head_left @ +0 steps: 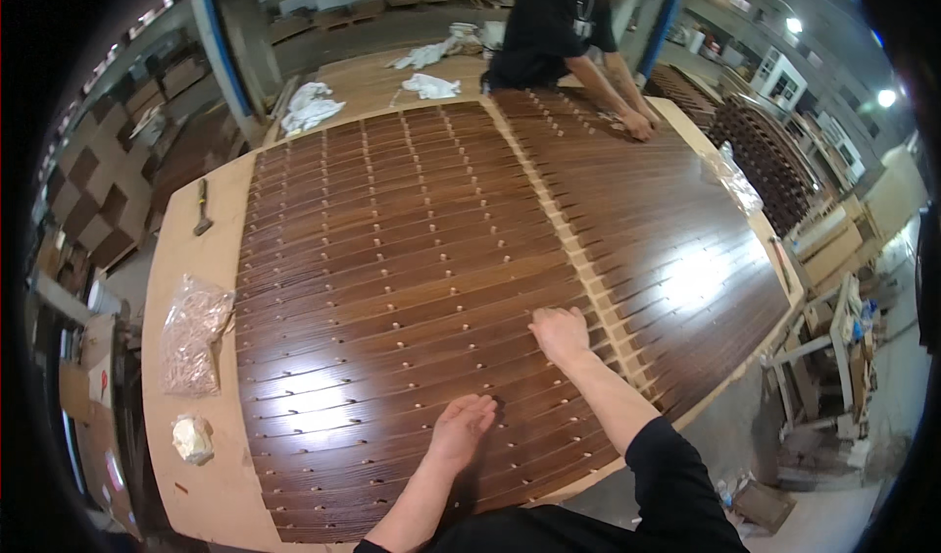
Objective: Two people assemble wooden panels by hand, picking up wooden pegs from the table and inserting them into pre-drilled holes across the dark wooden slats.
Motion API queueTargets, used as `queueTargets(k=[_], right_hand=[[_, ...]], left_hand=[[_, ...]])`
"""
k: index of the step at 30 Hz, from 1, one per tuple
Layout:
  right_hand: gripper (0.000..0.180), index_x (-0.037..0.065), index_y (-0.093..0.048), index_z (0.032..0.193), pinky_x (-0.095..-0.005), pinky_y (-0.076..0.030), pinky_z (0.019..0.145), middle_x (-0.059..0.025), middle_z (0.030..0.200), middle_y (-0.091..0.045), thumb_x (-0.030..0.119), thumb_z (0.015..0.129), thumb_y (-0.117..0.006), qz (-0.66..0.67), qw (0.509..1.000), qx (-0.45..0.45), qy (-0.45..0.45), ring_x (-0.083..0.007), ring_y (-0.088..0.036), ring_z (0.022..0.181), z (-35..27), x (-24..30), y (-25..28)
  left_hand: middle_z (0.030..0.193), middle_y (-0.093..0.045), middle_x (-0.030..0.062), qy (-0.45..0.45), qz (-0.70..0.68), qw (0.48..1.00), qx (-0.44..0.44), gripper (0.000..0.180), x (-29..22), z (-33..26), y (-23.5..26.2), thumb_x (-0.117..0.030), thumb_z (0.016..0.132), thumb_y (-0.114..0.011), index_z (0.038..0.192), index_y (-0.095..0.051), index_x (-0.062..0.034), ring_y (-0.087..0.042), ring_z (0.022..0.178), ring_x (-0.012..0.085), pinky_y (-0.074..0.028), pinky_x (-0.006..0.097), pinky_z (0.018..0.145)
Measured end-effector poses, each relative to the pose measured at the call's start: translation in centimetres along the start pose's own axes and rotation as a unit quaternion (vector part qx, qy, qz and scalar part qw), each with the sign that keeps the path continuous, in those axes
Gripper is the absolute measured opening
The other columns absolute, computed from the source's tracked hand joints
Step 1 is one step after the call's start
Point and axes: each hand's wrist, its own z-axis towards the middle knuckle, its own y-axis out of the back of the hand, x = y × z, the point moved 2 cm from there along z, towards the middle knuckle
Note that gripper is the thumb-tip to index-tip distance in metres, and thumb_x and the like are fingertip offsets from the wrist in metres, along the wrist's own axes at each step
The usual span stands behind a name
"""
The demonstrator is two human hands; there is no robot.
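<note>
The pale wooden tabletop [201, 259] carries dark brown wood-grain slats [343, 352], laid side by side in two banks with a narrow pale strip between them. Small pale pegs [397, 326] stand in rows across the larger bank. Glare whitens both banks in patches.

The left hand [463, 432] is low over the larger bank, fingers drawn together; the right hand [561, 335] is at that bank's edge beside the strip, fingers curled downward. Whether either grips a peg cannot be told.

On the left margin lie a dark-headed hammer [202, 208], a clear plastic bag of small pale pieces [196, 337] and a rounded whitish lump [192, 439]. Crumpled white cloths [312, 108] lie past the far edge. A co-worker in black [539, 33] bends over the smaller bank. Dark stacked pieces [765, 156] stand to the right, beneath bright lamps [794, 25].
</note>
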Motion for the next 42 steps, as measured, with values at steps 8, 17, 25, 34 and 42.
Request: queueTargets(k=[8,17,25,34,42], right_hand=[[0.021,0.011,-0.067,0.094,-0.0448,-0.049,0.079,-0.0079,0.089,-0.073,0.031,0.092,-0.067,-0.017,1.0,0.016,-0.021,-0.0256,-0.071,0.091,0.4,-1.7,-0.5],[0.03,0.015,-0.072,0.11,-0.0434,-0.053,0.091,-0.0063,0.107,-0.074,0.039,0.097,-0.06,-0.063,0.996,0.06,-0.023,-0.0238,-0.07,0.104,0.2,-0.8,-1.6],[0.026,0.006,-0.07,0.086,-0.0465,-0.057,0.076,-0.0173,0.086,-0.073,0.031,0.087,-0.075,0.028,0.997,0.041,-0.064,-0.0372,-0.072,0.085,-0.6,-1.7,-1.6],[0.035,0.008,-0.067,0.094,-0.0529,-0.056,0.076,-0.0221,0.089,-0.072,0.04,0.099,-0.054,-0.022,0.998,0.064,0.012,-0.0424,-0.07,0.086,0.7,-1.4,-0.6],[0.029,0.007,-0.07,0.102,-0.0454,-0.056,0.08,-0.0182,0.095,-0.073,0.035,0.094,-0.066,0.127,0.989,-0.078,0.016,-0.0358,-0.071,0.09,-1.4,0.8,3.7]], left_hand=[[0.132,-0.059,0.0225,0.005,-0.019,0.999,0.036,0.026,1.0,0.6,-0.5,0.007,0.096,-0.054,0.121,-0.051,0.0016,-0.061,0.124,0.0342,-0.055,0.039,0.103],[0.095,-0.071,0.008,-0.055,-0.002,0.993,0.1,0.008,1.9,0.1,0.9,-0.006,0.097,-0.063,0.099,-0.067,0.0001,-0.065,0.084,0.0138,-0.053,0.024,0.075],[0.104,-0.071,0.0151,-0.042,-0.069,0.994,0.068,0.019,4.3,1.8,2.2,-0.004,0.097,-0.066,0.115,-0.061,-0.0018,-0.072,0.099,0.0251,-0.061,0.034,0.083],[0.101,-0.072,0.0155,-0.036,-0.078,0.994,0.067,0.014,3.1,2.0,1.5,-0.002,0.095,-0.067,0.108,-0.063,-0.0004,-0.072,0.095,0.0253,-0.062,0.033,0.081],[0.1,-0.072,0.0127,-0.055,-0.164,0.983,0.056,0.013,1.7,3.0,1.3,-0.007,0.098,-0.061,0.11,-0.066,-0.0057,-0.072,0.091,0.0229,-0.062,0.033,0.077]])
